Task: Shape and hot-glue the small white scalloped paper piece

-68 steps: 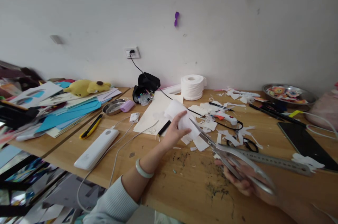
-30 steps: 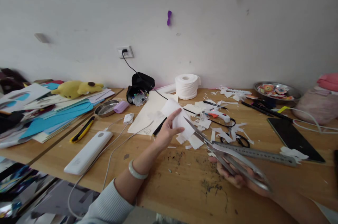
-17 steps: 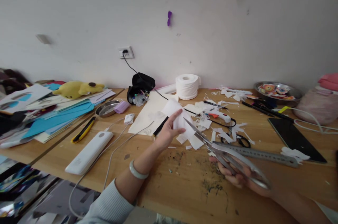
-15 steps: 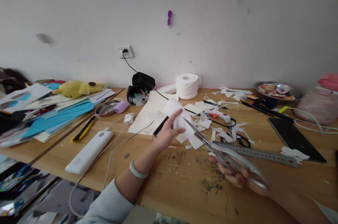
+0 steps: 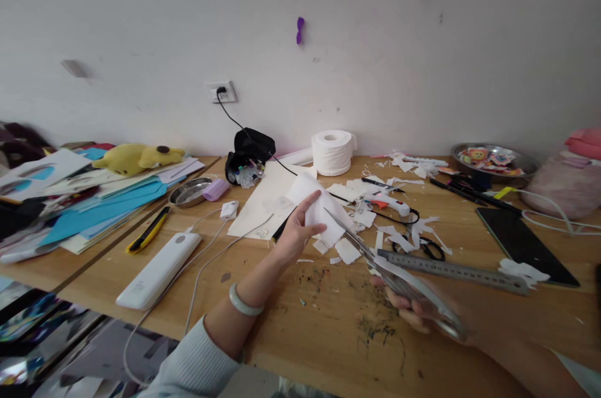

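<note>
Our left hand [image 5: 292, 236] pinches white paper [image 5: 331, 234], our right hand [image 5: 414, 316] grips metal scissors [image 5: 401, 276], and blades [image 5: 352, 236] angled so near our thumb [image 5: 315, 230] could nick it

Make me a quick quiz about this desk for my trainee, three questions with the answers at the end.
1. Multiple choice: What does the right hand hold?
a) the yellow and black cutter
b) the large silver scissors
c) the metal ruler

2. True or false: The white paper roll stands upright on the desk.

3. Short answer: Which hand holds the thin white sheet?

Key:
1. b
2. True
3. The left hand
</note>
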### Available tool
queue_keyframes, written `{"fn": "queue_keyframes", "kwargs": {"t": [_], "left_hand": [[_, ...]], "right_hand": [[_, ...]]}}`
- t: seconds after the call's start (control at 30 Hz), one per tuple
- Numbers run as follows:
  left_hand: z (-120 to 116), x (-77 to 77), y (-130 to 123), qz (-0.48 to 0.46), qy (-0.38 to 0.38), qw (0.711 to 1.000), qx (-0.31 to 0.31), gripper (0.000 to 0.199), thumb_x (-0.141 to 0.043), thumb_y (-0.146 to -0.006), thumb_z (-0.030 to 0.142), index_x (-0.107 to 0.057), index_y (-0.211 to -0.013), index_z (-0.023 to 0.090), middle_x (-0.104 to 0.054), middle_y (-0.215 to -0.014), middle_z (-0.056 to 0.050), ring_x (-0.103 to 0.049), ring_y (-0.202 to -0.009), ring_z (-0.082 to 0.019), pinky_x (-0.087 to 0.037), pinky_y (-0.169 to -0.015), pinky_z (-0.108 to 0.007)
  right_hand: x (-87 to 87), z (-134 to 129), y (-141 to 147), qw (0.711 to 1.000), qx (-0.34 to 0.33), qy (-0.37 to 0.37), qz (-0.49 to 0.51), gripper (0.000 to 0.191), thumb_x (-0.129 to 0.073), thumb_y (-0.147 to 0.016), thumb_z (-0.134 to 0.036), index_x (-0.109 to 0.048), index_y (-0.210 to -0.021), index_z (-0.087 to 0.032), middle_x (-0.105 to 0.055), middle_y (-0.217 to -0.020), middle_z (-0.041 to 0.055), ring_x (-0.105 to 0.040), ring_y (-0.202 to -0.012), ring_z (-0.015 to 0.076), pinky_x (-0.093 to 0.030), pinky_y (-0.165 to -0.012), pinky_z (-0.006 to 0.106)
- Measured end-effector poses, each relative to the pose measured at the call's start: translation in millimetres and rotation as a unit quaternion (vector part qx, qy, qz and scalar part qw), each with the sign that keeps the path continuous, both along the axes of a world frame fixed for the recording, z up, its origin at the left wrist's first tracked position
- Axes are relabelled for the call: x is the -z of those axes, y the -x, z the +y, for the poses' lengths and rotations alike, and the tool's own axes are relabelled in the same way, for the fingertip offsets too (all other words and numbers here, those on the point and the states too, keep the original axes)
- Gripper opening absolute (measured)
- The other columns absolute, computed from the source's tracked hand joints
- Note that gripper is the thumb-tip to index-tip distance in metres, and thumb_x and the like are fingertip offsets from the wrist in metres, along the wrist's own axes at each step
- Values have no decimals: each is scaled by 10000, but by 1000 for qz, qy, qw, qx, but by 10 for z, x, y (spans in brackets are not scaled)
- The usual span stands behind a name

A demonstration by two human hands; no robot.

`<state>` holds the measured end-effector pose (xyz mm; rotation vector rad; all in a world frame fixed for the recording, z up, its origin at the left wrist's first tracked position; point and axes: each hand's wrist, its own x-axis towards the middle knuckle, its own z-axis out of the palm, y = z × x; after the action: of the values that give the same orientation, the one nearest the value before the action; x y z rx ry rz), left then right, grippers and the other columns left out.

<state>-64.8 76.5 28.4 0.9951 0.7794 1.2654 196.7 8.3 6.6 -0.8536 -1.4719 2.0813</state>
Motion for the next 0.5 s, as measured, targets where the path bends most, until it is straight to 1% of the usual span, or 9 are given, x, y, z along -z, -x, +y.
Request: {"fn": "queue_keyframes", "kwargs": {"t": [0.07,0.1,0.17,0.23,0.37,0.43,0.5], "left_hand": [[-2,-11,-1,-2,1,1000,1,813,-771,-548,126,-471,-1297,226,-632,-1010,-15,-568,-828,-149,-460,-751,-244],[-3,-14,-1,-2,2,1000,2,817,-771,-548,124,-468,-1300,227,-631,-1016,-16,-570,-838,-152,-460,-758,-245],[-4,-16,0,-2,2,1000,4,818,-771,-549,121,-468,-1300,232,-631,-1026,-17,-573,-851,-157,-463,-763,-245],[-4,-12,3,-2,0,1000,5,814,-775,-548,122,-474,-1296,235,-630,-1029,-18,-574,-846,-156,-465,-752,-240],[-11,8,2,5,-6,1000,12,801,-783,-548,127,-491,-1283,248,-627,-1028,-15,-568,-829,-151,-468,-725,-233],[-18,17,-5,12,-7,1000,18,798,-787,-551,132,-492,-1282,257,-627,-1022,-11,-564,-829,-149,-468,-726,-235],[-25,22,-14,21,-10,1000,19,803,-791,-554,139,-486,-1286,263,-623,-1026,-11,-561,-838,-150,-468,-737,-240]], "right_hand": [[14,6,-11,999,-3,35,19,548,-563,-710,-627,-626,-1107,-255,-332,-660,-34,-237,-462,41,-225,-419,211],[22,8,-20,999,-4,39,31,563,-587,-687,-630,-628,-1106,-254,-353,-678,-29,-250,-467,40,-225,-424,212],[23,5,-37,998,-1,23,53,573,-611,-670,-627,-628,-1112,-262,-381,-720,-20,-269,-484,38,-222,-439,215],[-4,-7,-46,999,-2,4,54,547,-613,-694,-598,-615,-1141,-282,-375,-739,-19,-272,-501,39,-212,-454,213],[-62,-23,-43,999,-17,16,48,540,-580,-710,-616,-623,-1133,-282,-337,-720,-28,-230,-500,45,-201,-444,201],[-35,-17,-49,998,-12,9,62,531,-564,-717,-624,-629,-1118,-282,-341,-726,-27,-221,-496,44,-198,-440,200],[28,-3,-65,997,-18,12,77,519,-571,-718,-615,-630,-1112,-284,-348,-732,-25,-227,-496,42,-189,-437,198]]}}
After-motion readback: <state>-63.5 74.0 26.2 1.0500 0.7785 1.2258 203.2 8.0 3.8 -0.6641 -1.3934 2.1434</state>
